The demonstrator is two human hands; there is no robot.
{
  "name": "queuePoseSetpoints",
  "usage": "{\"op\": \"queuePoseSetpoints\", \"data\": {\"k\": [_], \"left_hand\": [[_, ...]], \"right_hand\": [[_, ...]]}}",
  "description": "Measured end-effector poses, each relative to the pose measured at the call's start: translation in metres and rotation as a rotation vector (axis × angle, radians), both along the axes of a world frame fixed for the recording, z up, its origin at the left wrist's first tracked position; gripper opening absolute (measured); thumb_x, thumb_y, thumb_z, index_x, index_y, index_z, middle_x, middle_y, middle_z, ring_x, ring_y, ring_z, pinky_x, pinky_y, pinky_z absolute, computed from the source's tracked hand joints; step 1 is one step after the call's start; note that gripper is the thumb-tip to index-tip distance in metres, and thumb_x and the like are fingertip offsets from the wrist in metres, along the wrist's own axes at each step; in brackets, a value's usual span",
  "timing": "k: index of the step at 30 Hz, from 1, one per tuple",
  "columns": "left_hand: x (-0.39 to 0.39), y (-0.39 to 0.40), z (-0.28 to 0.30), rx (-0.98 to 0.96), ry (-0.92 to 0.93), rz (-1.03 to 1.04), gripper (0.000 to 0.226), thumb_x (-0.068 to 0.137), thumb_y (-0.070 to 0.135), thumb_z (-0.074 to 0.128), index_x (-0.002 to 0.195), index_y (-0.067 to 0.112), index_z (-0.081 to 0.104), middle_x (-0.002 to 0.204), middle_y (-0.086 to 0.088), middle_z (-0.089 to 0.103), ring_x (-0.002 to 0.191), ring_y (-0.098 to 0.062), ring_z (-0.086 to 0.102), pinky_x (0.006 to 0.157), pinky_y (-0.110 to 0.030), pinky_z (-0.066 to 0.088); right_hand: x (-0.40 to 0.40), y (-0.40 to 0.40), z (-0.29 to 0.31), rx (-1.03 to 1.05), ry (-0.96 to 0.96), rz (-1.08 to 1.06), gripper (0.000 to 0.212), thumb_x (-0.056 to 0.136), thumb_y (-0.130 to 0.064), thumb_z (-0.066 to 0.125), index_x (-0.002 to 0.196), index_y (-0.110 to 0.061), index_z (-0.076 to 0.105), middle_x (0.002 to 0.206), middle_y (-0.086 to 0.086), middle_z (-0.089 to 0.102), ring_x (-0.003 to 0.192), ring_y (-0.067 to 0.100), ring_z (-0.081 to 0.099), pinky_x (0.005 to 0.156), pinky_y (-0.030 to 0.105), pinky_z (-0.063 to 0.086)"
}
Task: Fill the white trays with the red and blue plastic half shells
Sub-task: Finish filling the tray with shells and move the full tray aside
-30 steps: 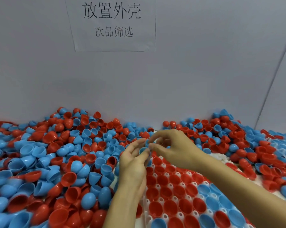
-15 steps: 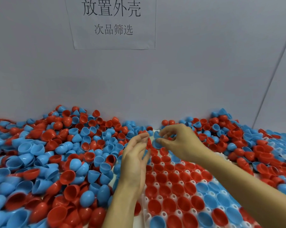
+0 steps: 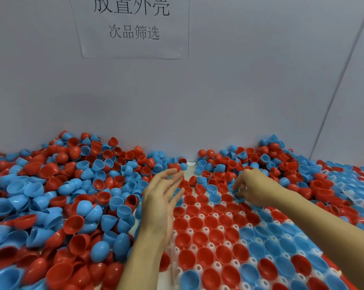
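Both hands had parted: the left hand (image 3: 162, 197) hung flat-fingered, while the right hand (image 3: 253, 188) pinched a blue shell (image 3: 237, 194) over the white tray's (image 3: 200, 268) far edge. Loose shells (image 3: 57, 197) lay heaped against the grey wall (image 3: 239, 91) under a paper sign (image 3: 132, 28).

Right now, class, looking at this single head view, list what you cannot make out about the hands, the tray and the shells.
- Whether the right hand grips a shell: its curled fingers hide it.
- The white tray: near edge cut off by the bottom of the frame, left edge partly behind the left hand.
- Loose shells at bottom left: blurred.
- Paper sign: its top is cut off.
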State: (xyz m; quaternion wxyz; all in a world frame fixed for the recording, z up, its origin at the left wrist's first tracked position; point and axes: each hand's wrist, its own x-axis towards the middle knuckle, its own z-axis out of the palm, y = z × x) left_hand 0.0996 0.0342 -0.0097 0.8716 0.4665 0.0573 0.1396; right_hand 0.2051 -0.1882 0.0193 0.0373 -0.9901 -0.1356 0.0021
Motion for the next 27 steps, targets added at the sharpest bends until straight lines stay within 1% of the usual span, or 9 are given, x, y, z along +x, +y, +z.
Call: {"op": "queuePoseSetpoints", "data": {"k": [4, 7, 10, 13, 15, 17, 20, 24, 27], "left_hand": [[0.001, 0.001, -0.001, 0.231, 0.088, 0.079, 0.024, 0.101, 0.009, 0.049, 0.104, 0.020, 0.071, 0.112, 0.001, 0.075, 0.110, -0.008, 0.067, 0.094, -0.028, 0.050], [0.002, -0.001, -0.006, 0.639, 0.180, 0.213, 0.017, 0.099, 0.011, 0.053, 0.100, 0.023, 0.066, 0.105, 0.010, 0.066, 0.090, 0.003, 0.058, 0.068, -0.009, 0.043], [0.002, -0.002, -0.009, 0.853, 0.271, 0.251, 0.013, 0.098, 0.016, 0.054, 0.105, 0.026, 0.060, 0.095, 0.017, 0.058, 0.080, 0.002, 0.053, 0.058, -0.010, 0.033], [0.003, 0.000, -0.010, 0.876, 0.286, 0.267, 0.017, 0.099, 0.018, 0.054, 0.113, 0.022, 0.063, 0.109, 0.008, 0.060, 0.097, -0.008, 0.053, 0.071, -0.018, 0.038], [0.003, 0.001, -0.010, 0.872, 0.284, 0.274, 0.022, 0.099, 0.017, 0.053, 0.118, 0.019, 0.064, 0.116, 0.005, 0.058, 0.100, -0.008, 0.051, 0.070, -0.019, 0.037], [0.002, 0.002, -0.010, 0.867, 0.276, 0.276, 0.025, 0.099, 0.016, 0.053, 0.121, 0.017, 0.065, 0.116, 0.005, 0.059, 0.097, -0.005, 0.050, 0.070, -0.018, 0.037], [0.001, 0.003, -0.008, 0.872, 0.252, 0.303, 0.027, 0.099, 0.014, 0.053, 0.123, 0.014, 0.066, 0.116, 0.004, 0.062, 0.104, -0.007, 0.051, 0.084, -0.024, 0.039], [0.001, 0.007, -0.008, 0.884, 0.213, 0.368, 0.026, 0.098, 0.012, 0.055, 0.120, 0.015, 0.069, 0.106, 0.008, 0.063, 0.099, -0.008, 0.055, 0.078, -0.021, 0.040], [0.002, 0.010, -0.009, 0.880, 0.203, 0.385, 0.025, 0.097, 0.009, 0.056, 0.115, 0.015, 0.071, 0.106, 0.007, 0.066, 0.100, -0.011, 0.057, 0.085, -0.024, 0.041]], "right_hand": [[0.001, 0.002, -0.002, -0.022, -0.029, -0.008, 0.021, 0.086, -0.023, 0.075, 0.107, -0.023, 0.076, 0.109, -0.001, 0.071, 0.085, 0.014, 0.064, 0.068, 0.025, 0.051], [-0.002, 0.002, -0.004, 0.015, -0.025, -0.035, 0.020, 0.087, -0.019, 0.074, 0.106, -0.023, 0.077, 0.111, -0.002, 0.071, 0.091, 0.015, 0.066, 0.075, 0.030, 0.056], [-0.008, 0.005, -0.008, 0.040, -0.059, -0.081, 0.020, 0.087, -0.015, 0.072, 0.104, -0.025, 0.077, 0.111, -0.004, 0.073, 0.093, 0.016, 0.068, 0.078, 0.036, 0.059], [-0.012, 0.010, -0.012, 0.059, -0.077, -0.106, 0.020, 0.087, -0.013, 0.072, 0.104, -0.023, 0.078, 0.108, -0.005, 0.074, 0.092, 0.014, 0.069, 0.077, 0.036, 0.060], [-0.014, 0.014, -0.013, 0.071, -0.073, -0.100, 0.020, 0.087, -0.011, 0.072, 0.104, -0.021, 0.078, 0.108, -0.004, 0.075, 0.092, 0.015, 0.070, 0.076, 0.037, 0.060], [-0.015, 0.016, -0.013, 0.074, -0.059, -0.090, 0.022, 0.088, -0.010, 0.070, 0.106, -0.020, 0.077, 0.111, -0.002, 0.074, 0.094, 0.018, 0.070, 0.078, 0.039, 0.060], [-0.017, 0.015, -0.008, 0.064, -0.030, -0.085, 0.028, 0.088, -0.009, 0.069, 0.113, -0.021, 0.074, 0.117, 0.000, 0.072, 0.099, 0.018, 0.069, 0.082, 0.040, 0.060], [-0.025, 0.011, 0.007, 0.106, -0.036, -0.063, 0.033, 0.092, -0.006, 0.064, 0.120, -0.022, 0.071, 0.126, -0.001, 0.068, 0.108, 0.016, 0.066, 0.087, 0.039, 0.059], [-0.036, 0.002, 0.019, 0.227, -0.051, -0.067, 0.028, 0.095, -0.011, 0.061, 0.118, -0.021, 0.072, 0.126, -0.001, 0.068, 0.110, 0.014, 0.065, 0.091, 0.036, 0.057]]}}
